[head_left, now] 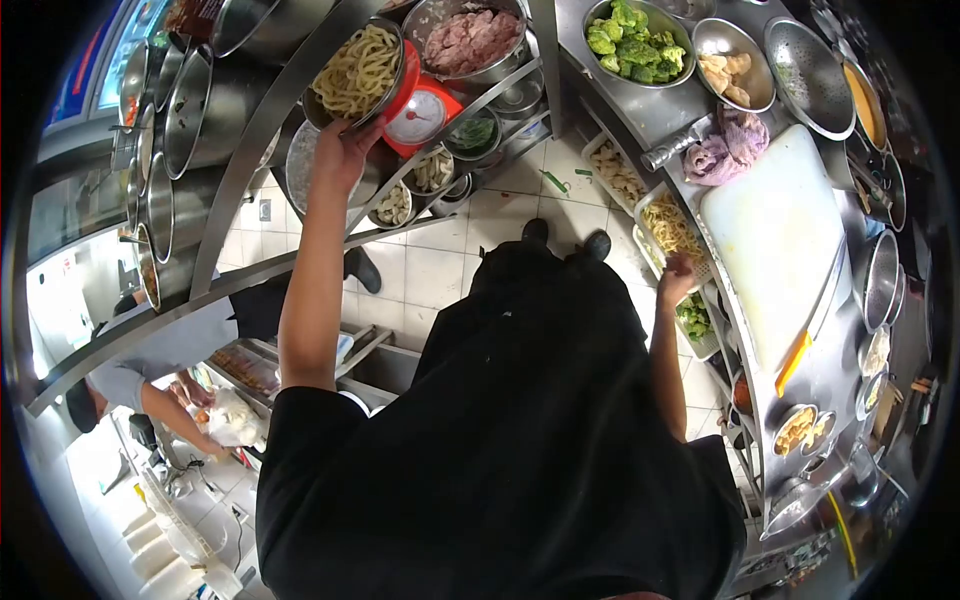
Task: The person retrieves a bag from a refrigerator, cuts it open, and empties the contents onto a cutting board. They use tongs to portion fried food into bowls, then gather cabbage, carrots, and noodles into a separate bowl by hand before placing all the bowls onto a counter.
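My left hand (348, 150) reaches up to the near rim of a metal bowl of thick noodles (357, 72), its fingers closed on the rim. The bowl sits at or over a red scale (415, 117) with a round white dial; whether it rests on it is hard to tell. Beside them is a large bowl of minced meat (472, 42). My right hand (678, 278) hangs low on the right, at the edge of a white basket of yellowish strips (670, 226). Its fingers are bent together, and anything in them is too small to make out.
On the right counter lie a white cutting board (775, 240), an orange-handled knife (793, 364), a purple cloth (727, 148) and a bowl of broccoli (638, 45). Metal pots (188, 113) line the left. A co-worker in grey (170, 335) handles a white bag (232, 418) at lower left.
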`<state>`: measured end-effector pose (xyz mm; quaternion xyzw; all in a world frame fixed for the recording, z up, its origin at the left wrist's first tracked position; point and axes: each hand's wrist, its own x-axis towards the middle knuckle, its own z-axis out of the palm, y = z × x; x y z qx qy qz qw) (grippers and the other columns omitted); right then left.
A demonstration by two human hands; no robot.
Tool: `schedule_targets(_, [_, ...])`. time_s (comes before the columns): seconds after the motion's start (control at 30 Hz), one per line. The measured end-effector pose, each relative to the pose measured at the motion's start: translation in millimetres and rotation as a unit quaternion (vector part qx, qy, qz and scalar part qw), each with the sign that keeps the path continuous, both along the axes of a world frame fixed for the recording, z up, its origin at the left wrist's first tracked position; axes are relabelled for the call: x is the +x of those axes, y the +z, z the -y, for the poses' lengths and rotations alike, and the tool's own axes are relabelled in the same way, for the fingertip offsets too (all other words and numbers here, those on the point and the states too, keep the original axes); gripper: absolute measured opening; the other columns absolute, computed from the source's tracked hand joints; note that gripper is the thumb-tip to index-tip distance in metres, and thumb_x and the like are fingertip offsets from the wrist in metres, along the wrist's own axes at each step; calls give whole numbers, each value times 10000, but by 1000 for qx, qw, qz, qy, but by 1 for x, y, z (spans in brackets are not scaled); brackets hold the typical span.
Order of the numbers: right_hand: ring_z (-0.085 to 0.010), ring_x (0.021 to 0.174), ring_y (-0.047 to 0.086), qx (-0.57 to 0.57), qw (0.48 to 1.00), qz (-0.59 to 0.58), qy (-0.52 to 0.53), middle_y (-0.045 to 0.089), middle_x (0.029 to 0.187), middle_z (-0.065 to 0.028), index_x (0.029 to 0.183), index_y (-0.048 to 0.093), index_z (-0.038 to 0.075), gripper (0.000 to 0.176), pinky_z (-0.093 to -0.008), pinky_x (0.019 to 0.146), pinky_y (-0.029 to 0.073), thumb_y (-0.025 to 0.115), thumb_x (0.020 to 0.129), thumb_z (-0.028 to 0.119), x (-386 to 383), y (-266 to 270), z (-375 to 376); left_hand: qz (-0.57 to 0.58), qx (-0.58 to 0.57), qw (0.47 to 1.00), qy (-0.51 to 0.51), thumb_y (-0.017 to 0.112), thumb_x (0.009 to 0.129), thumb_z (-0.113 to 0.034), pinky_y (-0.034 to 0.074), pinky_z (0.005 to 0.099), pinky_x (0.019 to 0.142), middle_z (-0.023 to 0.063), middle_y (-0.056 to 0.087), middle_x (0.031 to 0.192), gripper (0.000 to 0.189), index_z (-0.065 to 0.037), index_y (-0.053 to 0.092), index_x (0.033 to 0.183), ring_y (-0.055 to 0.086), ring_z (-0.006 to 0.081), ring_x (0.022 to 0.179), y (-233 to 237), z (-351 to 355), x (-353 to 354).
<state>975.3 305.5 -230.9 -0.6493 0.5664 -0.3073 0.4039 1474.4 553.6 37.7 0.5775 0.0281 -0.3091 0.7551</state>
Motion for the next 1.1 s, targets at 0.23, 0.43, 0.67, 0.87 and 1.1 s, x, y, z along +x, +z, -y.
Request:
schedule_targets(0.23, [-169,806,608,17,990,43,132,631,878,-110,983,588,-16,194,-282,727,472,551,793,-7,81,64,-45,-28,18,999,-24,399,875,-159,492,380,839,282,538,1059,356,115,426,1101,569,338,975,2,-4,-1])
schedule_targets(0.43, [-163,824,604,81,972,98,200,623,901,-104,1017,566,-25,225,-270,752,475,533,795,-31,128,129,-57,-40,16,998,-48,450,843,-251,473,397,849,303,550,1011,448,123,422,1087,584,364,921,7,-14,1])
schedule_targets(0.67, [-118,703,567,112,953,175,222,619,826,-62,1020,560,-12,202,-240,642,457,492,831,-36,186,219,-78,-34,-35,993,-103,482,842,-196,454,429,882,233,543,1096,385,70,456,1117,562,334,980,-24,-25,32])
schedule_targets(0.87, [-89,693,547,224,896,202,325,600,810,-45,1190,475,29,351,-227,597,457,544,846,46,211,307,-64,77,77,984,-141,552,769,-94,528,350,538,122,581,1076,422,-6,479,1175,631,234,830,25,-20,-9])
schedule_targets(1.1, [-186,788,585,316,853,204,361,585,961,-171,1314,308,7,548,-301,616,542,542,840,153,202,334,6,-58,19,959,-278,463,712,0,577,352,533,164,565,1025,481,26,402,1189,631,271,804,30,72,-107])
